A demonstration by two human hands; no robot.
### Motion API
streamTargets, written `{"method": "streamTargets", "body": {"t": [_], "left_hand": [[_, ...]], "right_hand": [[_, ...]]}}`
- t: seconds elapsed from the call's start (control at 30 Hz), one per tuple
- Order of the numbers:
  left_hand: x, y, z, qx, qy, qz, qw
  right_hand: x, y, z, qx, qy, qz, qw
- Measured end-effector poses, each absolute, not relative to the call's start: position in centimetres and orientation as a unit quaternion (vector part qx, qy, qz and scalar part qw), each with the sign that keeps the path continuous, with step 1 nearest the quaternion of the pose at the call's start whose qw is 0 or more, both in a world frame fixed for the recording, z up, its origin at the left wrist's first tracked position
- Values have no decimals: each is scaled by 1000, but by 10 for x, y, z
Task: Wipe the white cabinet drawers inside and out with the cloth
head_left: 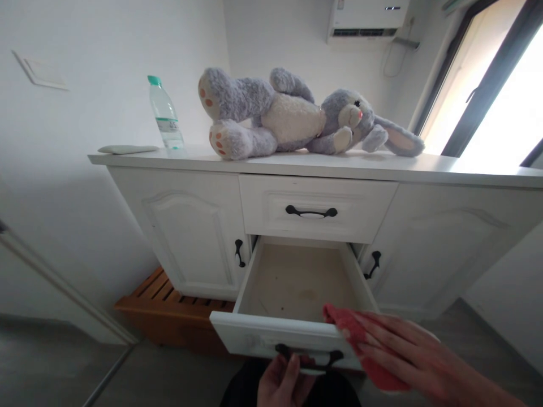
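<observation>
A white drawer (237, 334) is pulled out of the cabinet, and its pale bottom shows some small dark specks and a faint stain. My left hand (285, 380) has its fingers curled round the black drawer handle (335, 357) at the left part of it. Over the right end of the drawer's front panel lies a red cloth (345, 323). My right hand (407, 345) presses this cloth against the panel's top edge and outer face, fingers stretched across it.
Above is a closed drawer (271, 195), with cabinet doors either side. On the cabinet top (382, 163) lie a grey plush rabbit (292, 116) and a flat pale object (127, 150); a plastic bottle (166, 116) stands there. A slatted wooden bench (169, 316) sits low at left.
</observation>
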State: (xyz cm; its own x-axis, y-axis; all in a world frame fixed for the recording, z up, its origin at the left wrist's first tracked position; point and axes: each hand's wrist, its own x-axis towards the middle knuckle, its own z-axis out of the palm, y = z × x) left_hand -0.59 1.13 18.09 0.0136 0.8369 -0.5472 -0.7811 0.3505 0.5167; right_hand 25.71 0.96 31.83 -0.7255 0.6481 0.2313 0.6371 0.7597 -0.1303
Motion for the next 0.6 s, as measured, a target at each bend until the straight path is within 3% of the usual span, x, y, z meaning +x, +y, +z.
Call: {"method": "streamTargets", "body": {"t": [0.2, 0.4, 0.5, 0.6], "left_hand": [[-9, 9, 182, 30, 423, 568, 705], [-7, 32, 188, 66, 421, 560, 711], [0, 58, 200, 96, 415, 579, 695], [8, 91, 208, 128, 396, 594, 688]], "right_hand": [[333, -25, 285, -465, -861, 46, 202], [354, -53, 223, -583, -744, -65, 321], [342, -57, 188, -724, -591, 7, 356], [329, -60, 162, -770, -517, 111, 357]]}}
